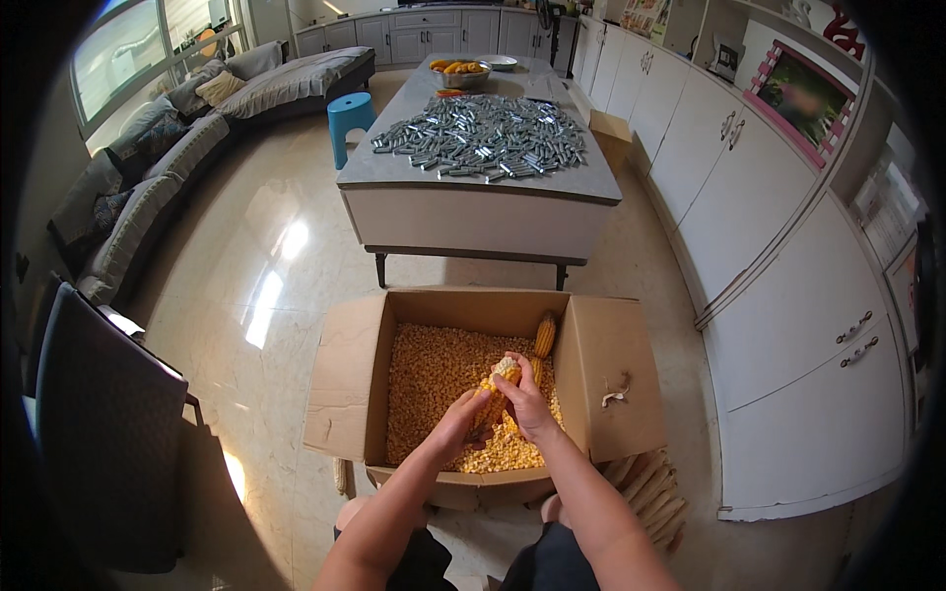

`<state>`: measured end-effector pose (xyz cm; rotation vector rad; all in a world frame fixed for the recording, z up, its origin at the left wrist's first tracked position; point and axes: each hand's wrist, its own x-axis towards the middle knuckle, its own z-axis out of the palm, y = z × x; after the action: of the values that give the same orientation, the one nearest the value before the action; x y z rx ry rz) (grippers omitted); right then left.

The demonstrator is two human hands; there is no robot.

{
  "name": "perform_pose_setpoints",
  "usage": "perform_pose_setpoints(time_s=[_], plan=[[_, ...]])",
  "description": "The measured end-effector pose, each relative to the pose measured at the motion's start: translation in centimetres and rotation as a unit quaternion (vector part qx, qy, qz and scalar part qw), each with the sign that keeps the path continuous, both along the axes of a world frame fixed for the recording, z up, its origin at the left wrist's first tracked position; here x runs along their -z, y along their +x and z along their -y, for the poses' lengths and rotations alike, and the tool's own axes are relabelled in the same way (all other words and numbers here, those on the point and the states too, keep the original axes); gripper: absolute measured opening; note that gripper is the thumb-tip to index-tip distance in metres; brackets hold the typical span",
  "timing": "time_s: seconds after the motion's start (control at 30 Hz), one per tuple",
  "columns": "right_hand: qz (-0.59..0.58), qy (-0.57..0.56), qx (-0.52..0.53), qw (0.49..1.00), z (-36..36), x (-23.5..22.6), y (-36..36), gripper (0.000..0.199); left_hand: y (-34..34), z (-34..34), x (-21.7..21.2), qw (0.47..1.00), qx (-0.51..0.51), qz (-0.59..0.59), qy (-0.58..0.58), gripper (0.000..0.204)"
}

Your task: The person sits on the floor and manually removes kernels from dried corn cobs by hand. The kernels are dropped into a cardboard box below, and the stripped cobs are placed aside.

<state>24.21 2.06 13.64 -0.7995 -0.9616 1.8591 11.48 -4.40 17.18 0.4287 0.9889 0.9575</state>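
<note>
Both my hands are closed around an ear of corn (pixel 506 370) over the open cardboard box (pixel 379 384). Its far end is pale and partly bare, with yellow kernels lower down. My left hand (pixel 459 419) grips the ear from the near left, the thumb along it. From the right, my right hand (pixel 528 404) wraps it with the thumb on the kernels. Loose corn kernels (pixel 443 360) cover the box floor, brighter yellow below my hands. A whole ear of corn (pixel 545 335) leans in the far right corner, with more yellow corn below it, partly hidden by my right hand.
Pale bare cobs (pixel 645 497) lie on the floor right of the box; another cob (pixel 341 476) is at its left. Dry scraps (pixel 616 396) rest on the right flap. Beyond stands a table (pixel 473 219) with many small metal cylinders (pixel 483 138) and a bowl of corn (pixel 458 79).
</note>
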Motion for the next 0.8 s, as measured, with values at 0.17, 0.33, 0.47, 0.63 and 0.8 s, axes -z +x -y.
perform_pose_setpoints(time_s=[0.17,0.33,0.47,0.63,0.8], plan=[[0.087,0.013,0.08,0.993,0.7,-0.4,-1.0,0.043,0.8,0.5,0.2,0.996,0.014,-0.069,0.062,0.025],[0.076,-0.02,0.08,0.994,0.5,-0.5,-1.0,0.04,1.3,0.5,1.1,0.993,0.009,-0.074,0.095,0.025],[-0.094,-0.078,0.005,0.993,-0.4,-0.8,0.4,0.035,0.4,0.1,0.9,1.0,-0.02,-0.005,0.015,0.029],[-0.015,-0.027,0.034,0.999,-0.2,-0.4,0.4,0.031,1.0,0.3,0.9,0.995,0.001,-0.072,0.074,0.029],[0.108,0.01,0.073,0.991,0.2,-0.8,-0.3,0.03,1.3,0.5,1.1,0.99,0.022,-0.09,0.104,0.026]])
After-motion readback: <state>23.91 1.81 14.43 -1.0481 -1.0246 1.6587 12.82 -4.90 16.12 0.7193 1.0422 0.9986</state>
